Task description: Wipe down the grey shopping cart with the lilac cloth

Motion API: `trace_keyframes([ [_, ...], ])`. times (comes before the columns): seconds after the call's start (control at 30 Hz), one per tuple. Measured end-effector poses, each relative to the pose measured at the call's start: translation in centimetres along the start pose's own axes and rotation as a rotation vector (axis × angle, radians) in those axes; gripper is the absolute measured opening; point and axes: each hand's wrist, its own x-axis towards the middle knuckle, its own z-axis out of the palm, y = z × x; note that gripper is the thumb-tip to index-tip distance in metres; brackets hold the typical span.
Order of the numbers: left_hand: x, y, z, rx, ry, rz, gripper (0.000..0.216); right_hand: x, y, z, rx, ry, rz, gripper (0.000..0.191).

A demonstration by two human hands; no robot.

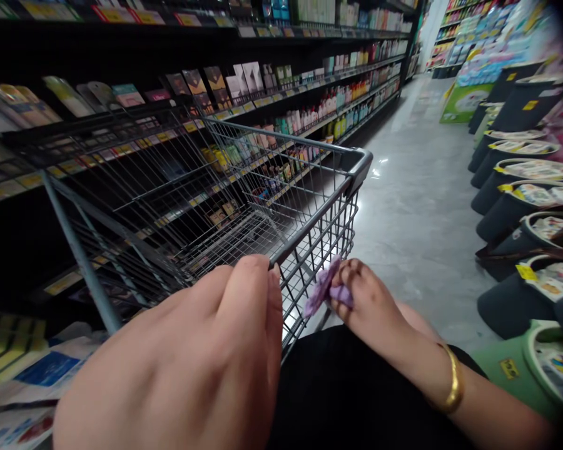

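Your left hand (182, 356) is closed over the near end of the top rail (310, 221) of the shopping cart (286, 138); the part of the rail under the fingers is hidden by them. From this hand the rail runs away from you and to the right, until the dark corner piece (360, 165) at its far end, so its long axis goes slantwise across your view. Your right hand (366, 300) is pinching a crumpled purple cloth (326, 287) between its bent fingers. The cloth lies to the right of your left hand, lower than the rail, and at the outer face of the wire side (316, 247). If it touches the wires, or is just beside them, I cannot tell from this angle. Of your two hands, the right one is therefore nearer to this outer face, with its fingers pointing toward it. On the left of the cart stand the stocked shelves (263, 100), and on the right, well apart, the row of dark bins (502, 312).
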Motion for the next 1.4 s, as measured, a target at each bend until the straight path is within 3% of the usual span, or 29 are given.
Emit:
trace_keyframes([
  [0.07, 0.0, 0.0, 0.0, -0.011, 0.0, 0.003, 0.015, -0.3, 0.5, -0.1, 0.036, -0.036, -0.009, 0.026],
  [0.23, 0.3, -0.1, -0.1, 0.049, -0.008, 0.035, 0.019, 0.6, 2.1, 0.0, 0.028, 0.081, 0.043, 0.024],
  [0.43, 0.4, -0.1, -0.1, 0.066, -0.02, 0.044, 0.014, -0.5, 0.0, 1.2, 0.112, -0.065, -0.066, 0.027],
  [0.6, 0.6, 0.1, -0.5, 0.114, -0.036, 0.062, 0.016, 0.4, 1.8, 0.4, 0.117, 0.049, 0.039, 0.025],
  [0.77, 0.7, 0.1, -0.5, 0.106, -0.038, 0.082, 0.011, -0.3, 0.5, 0.8, 0.171, -0.101, -0.012, 0.023],
  [0.83, 0.7, 0.0, -0.4, 0.107, -0.045, 0.071, 0.01, 0.0, 0.7, 0.5, 0.179, -0.043, 0.04, 0.019],
  [1.0, 0.6, 0.2, -0.3, 0.121, -0.037, 0.065, 0.013, 4.1, 3.9, -3.1, 0.113, 0.343, 0.309, 0.011],
  [1.1, 0.3, 0.0, -0.2, 0.084, 0.036, 0.105, 0.008, 7.7, 3.4, -6.4, 0.126, 0.624, 0.171, 0.016],
  [1.23, -0.1, -0.6, 0.3, 0.058, 0.089, 0.144, 0.005, 12.0, -0.7, -8.9, 0.108, 0.934, -0.242, 0.036],
  [1.3, -0.2, -0.7, 0.4, 0.013, 0.13, 0.162, 0.007, 13.0, -2.5, -8.6, 0.093, 0.863, -0.381, 0.041],
  [1.4, -0.3, -0.6, 0.4, -0.039, 0.145, 0.16, 0.01, 13.1, -2.8, -7.0, 0.084, 0.591, -0.519, 0.041],
])
